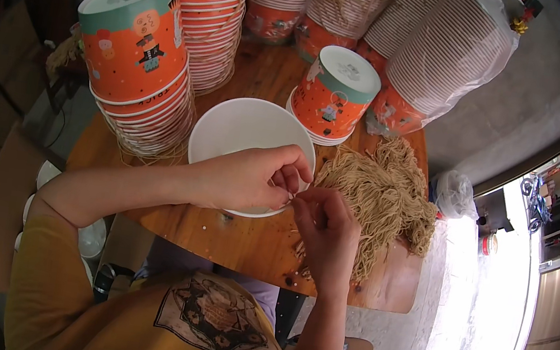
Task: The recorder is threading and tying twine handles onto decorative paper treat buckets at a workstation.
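Two bare hands meet near the middle of the frame, at the lower right rim of an open paper bucket (pixel 238 125) whose white inside faces up. The left hand (pixel 254 175) reaches across the bucket's mouth from the left, its fingers curled inward. The right hand (pixel 328 229) comes up from the lower right, thumb and forefinger brought together in a pinch. The fingertips of both are closed and practically touching each other; a tiny pale bit shows between them, too small to identify.

Just right of the bucket, a loose heap of tan twine (pixel 389 198) spreads over the wooden table (pixel 234 240), its strands reaching close to the right hand. A short stack of upside-down orange buckets (pixel 334 103) with green bands stands above the heap, behind the open bucket.

In the upper left, a tall stack of printed orange buckets (pixel 135 55) stands inverted, thin tan strands looped around its lower part; a second tall stack (pixel 202 40) rises just behind it. Along the top of the frame, more nested buckets (pixel 443 54) are wrapped in clear plastic. A mustard-yellow T-shirt (pixel 119 328) with a dark print fills the bottom centre.
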Demonstrator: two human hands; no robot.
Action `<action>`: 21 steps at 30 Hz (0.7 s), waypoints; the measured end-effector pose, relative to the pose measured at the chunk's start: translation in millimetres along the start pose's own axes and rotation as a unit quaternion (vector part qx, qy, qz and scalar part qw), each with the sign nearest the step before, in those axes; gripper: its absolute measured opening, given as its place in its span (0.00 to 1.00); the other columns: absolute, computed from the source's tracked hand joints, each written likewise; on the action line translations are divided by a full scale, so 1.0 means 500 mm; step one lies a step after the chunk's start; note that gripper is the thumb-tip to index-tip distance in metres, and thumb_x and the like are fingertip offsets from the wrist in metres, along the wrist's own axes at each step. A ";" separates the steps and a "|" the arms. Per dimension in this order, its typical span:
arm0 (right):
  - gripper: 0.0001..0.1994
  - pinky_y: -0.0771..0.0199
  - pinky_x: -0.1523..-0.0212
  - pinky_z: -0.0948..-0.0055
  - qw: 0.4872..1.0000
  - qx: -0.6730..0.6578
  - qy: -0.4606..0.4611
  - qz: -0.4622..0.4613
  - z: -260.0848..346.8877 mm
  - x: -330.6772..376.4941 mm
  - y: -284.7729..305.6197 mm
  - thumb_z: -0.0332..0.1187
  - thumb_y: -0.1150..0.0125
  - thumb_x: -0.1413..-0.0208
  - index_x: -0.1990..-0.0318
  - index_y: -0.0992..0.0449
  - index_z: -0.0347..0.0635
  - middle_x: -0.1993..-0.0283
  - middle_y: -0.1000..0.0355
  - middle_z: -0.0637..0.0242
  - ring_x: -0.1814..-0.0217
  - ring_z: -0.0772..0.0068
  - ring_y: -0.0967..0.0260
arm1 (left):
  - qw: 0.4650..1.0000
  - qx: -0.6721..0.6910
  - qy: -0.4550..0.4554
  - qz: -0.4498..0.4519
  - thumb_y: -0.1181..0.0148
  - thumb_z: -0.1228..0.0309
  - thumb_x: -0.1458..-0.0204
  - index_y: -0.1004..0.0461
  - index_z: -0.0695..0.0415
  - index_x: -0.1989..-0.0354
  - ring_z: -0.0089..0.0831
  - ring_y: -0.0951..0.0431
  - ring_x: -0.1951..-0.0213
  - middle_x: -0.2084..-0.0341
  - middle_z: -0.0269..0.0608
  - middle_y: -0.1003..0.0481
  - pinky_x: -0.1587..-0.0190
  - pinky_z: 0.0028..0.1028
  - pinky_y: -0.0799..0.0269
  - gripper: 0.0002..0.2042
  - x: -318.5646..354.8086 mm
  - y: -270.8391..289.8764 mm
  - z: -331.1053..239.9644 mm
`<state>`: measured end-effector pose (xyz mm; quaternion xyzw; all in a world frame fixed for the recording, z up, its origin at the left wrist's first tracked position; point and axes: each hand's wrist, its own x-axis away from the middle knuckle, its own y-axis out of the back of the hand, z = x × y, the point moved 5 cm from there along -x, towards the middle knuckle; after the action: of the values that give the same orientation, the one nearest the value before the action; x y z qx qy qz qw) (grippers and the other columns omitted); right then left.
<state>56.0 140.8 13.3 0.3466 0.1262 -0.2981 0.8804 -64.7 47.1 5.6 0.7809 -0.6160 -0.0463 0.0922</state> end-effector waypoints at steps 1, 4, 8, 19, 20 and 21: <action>0.05 0.41 0.78 0.74 1.000 -0.003 -0.004 0.002 -0.001 0.000 -0.001 0.25 0.34 0.50 0.67 0.26 0.39 0.77 0.37 0.66 0.81 0.76 0.43 | 1.000 -0.022 -0.002 -0.006 0.46 0.81 0.47 0.33 0.59 0.50 0.21 0.31 0.57 0.60 0.35 0.34 0.53 0.22 0.31 0.16 0.001 0.000 -0.004; 0.05 0.41 0.79 0.74 1.000 -0.010 -0.019 0.009 -0.004 -0.001 -0.006 0.24 0.36 0.50 0.68 0.27 0.39 0.78 0.37 0.67 0.82 0.77 0.43 | 0.993 -0.109 -0.036 -0.010 0.46 0.80 0.47 0.31 0.60 0.51 0.22 0.30 0.58 0.59 0.36 0.37 0.55 0.22 0.30 0.14 0.004 0.005 -0.004; 0.05 0.41 0.79 0.74 0.999 -0.006 -0.041 0.007 -0.012 0.004 -0.009 0.24 0.36 0.50 0.67 0.26 0.40 0.78 0.38 0.67 0.82 0.78 0.44 | 0.991 -0.132 -0.014 0.007 0.45 0.78 0.47 0.30 0.62 0.55 0.23 0.29 0.59 0.58 0.38 0.38 0.55 0.23 0.29 0.11 0.002 0.006 -0.006; 0.06 0.41 0.79 0.72 0.999 -0.015 -0.028 -0.020 -0.023 0.018 -0.017 0.26 0.33 0.49 0.65 0.25 0.41 0.79 0.40 0.67 0.83 0.75 0.45 | 0.942 -0.301 -0.125 -0.081 0.43 0.76 0.49 0.33 0.62 0.63 0.38 0.28 0.61 0.62 0.46 0.37 0.61 0.35 0.27 0.07 0.025 -0.007 -0.027; 0.06 0.41 0.79 0.72 0.999 -0.015 -0.028 -0.020 -0.022 0.019 -0.019 0.26 0.33 0.49 0.65 0.25 0.41 0.79 0.40 0.67 0.83 0.75 0.45 | 0.942 -0.301 -0.125 -0.081 0.43 0.76 0.49 0.33 0.62 0.63 0.38 0.28 0.61 0.62 0.46 0.37 0.61 0.35 0.27 0.07 0.027 -0.011 -0.023; 0.06 0.41 0.80 0.72 0.999 -0.013 -0.028 -0.027 -0.021 0.019 -0.018 0.26 0.33 0.50 0.65 0.25 0.41 0.79 0.40 0.68 0.83 0.75 0.45 | 0.916 -0.353 -0.167 -0.091 0.43 0.76 0.49 0.34 0.62 0.64 0.40 0.27 0.62 0.62 0.46 0.38 0.63 0.37 0.27 0.07 0.031 -0.016 -0.026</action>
<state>57.9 138.4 -3.5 0.3231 0.1149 -0.3293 0.8798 -50.9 35.2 17.2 0.7313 -0.4921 -0.3987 0.2530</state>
